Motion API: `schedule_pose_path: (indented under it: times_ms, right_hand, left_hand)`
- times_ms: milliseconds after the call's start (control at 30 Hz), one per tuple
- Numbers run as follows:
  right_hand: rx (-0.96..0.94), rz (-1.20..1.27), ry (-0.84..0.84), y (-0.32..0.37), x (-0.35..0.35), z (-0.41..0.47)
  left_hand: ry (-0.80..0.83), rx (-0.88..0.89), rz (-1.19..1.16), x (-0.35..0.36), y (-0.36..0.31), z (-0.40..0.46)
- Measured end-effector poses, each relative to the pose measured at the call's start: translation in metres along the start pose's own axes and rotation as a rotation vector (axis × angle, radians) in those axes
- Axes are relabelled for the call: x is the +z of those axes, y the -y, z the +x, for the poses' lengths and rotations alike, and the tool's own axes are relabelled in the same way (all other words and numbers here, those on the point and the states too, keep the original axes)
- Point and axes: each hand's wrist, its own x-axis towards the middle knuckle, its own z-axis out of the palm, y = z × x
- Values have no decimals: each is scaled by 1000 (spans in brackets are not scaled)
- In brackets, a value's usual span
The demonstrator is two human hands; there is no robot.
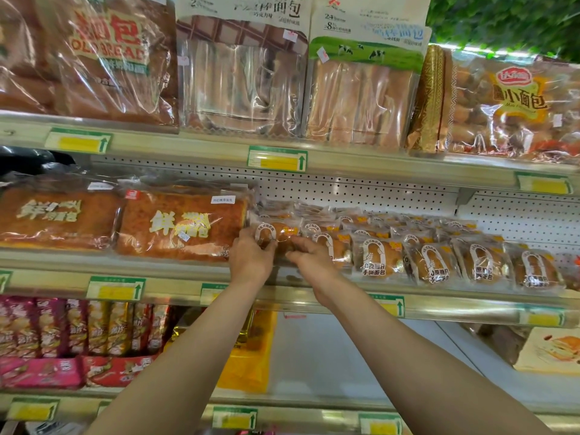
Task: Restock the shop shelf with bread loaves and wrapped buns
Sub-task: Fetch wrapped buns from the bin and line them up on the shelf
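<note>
- The step in hand looked like setting a wrapped bun [279, 238] into the left end of the bun row [439, 262] on the middle shelf [175, 277], just beside the big loaf [179, 227].
- The left hand [251, 262] gripped the bun's left edge, its fingers curled onto the wrapper by the white arch print.
- The right hand [309, 257] lay on the bun's right lower side, fingers bent over the wrapper; whether it truly pinched the film or only pressed on it was hard to tell, since the fingertips blurred into the glossy plastic.
- The bun sat between the two hands, at the shelf's front, touching its neighbour in the row on the right and close to the loaf on the left (a tight slot, by the look of it).
- Further buns stood in overlapping ranks to the right, their printed faces tilted forward.
- Judging from this, the next move called for squaring the bun upright with its label facing out, in line with the rest, then letting go with both hands without dragging the neighbour askew.
- The wrapper looked slippery and the bun soft, so a light hold would likely suit it better than a squeeze.
- Most of that row already seemed filled, so this part of the restocking was probably well along.
</note>
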Motion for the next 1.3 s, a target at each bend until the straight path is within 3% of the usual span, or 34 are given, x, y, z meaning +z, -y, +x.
schedule_pose_path:
  times_ms: [633,1000,1300]
  right_hand:
    - [-79,-11,3,-5,5,-7]
    - [-15,-55,46,-2,1,1]
    - [-2,70,37,-10,-3,6]
  left_hand:
    - [21,25,34,-4,6,-1]
    - [59,9,129,-5,5,0]
    - [93,53,96,-3,8,5]
